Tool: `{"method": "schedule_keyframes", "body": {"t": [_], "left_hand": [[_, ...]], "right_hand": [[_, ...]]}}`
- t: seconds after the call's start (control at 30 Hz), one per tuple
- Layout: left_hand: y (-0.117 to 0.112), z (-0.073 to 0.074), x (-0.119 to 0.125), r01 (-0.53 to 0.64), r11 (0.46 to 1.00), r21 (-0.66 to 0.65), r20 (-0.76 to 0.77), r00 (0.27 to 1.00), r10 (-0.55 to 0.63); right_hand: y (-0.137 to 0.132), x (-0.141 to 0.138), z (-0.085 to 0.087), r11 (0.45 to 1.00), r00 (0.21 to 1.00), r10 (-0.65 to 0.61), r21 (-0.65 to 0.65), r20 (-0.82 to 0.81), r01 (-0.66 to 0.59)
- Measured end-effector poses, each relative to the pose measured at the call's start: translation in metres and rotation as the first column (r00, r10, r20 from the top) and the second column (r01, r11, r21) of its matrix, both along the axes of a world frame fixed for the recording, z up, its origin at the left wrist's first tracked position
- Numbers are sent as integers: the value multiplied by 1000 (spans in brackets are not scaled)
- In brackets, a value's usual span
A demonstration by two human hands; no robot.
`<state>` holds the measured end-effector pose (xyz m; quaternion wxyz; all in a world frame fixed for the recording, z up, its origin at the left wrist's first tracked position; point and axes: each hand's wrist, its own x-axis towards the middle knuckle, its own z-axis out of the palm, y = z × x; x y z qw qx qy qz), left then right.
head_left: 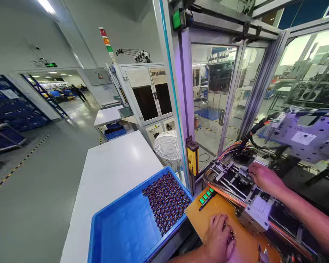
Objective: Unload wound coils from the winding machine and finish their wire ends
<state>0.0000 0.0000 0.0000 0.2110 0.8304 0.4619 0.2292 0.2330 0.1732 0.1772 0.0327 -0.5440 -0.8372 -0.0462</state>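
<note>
My left hand rests low over the orange board, its fingers curled around several small dark, shiny metal parts. Further up, my right hand reaches into the machine, fingertips pinched together at a round metal fixture between steel rods. What those fingertips hold, if anything, is too small to make out. Left of the board, a blue tray carries many similar small shiny parts, grouped along its right side.
Lit green buttons sit at the board's upper left corner. A metal tool lies near its lower edge. The white table supports the tray. A white fan stands behind. Beside my right hand hangs a perforated metal plate.
</note>
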Motion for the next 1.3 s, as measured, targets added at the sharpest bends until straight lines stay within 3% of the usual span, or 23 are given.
{"method": "schedule_keyframes", "body": {"t": [0.33, 0.8, 0.97, 1.13, 1.3], "left_hand": [[0, 3, -2, 3, 1000, 9, 29, 1000, -3], [3, -4, -1, -1, 999, 46, 56, 998, -2], [3, -6, 1, -14, 995, 94, 55, 998, 9], [8, 2, 2, -60, 982, 178, 60, 997, 50], [2, 13, -11, -39, 974, 225, 105, 994, 15]], "right_hand": [[-2, 2, -3, 998, 1000, 2, 63, -8, -1], [-1, 11, -17, 987, 996, 58, 150, -66, -47], [-17, 20, -29, 981, 993, 103, 172, -62, -91], [-24, 20, -34, 957, 964, 209, 235, -166, -167], [-60, 4, -22, 961, 960, 107, 274, -260, -33]]}}
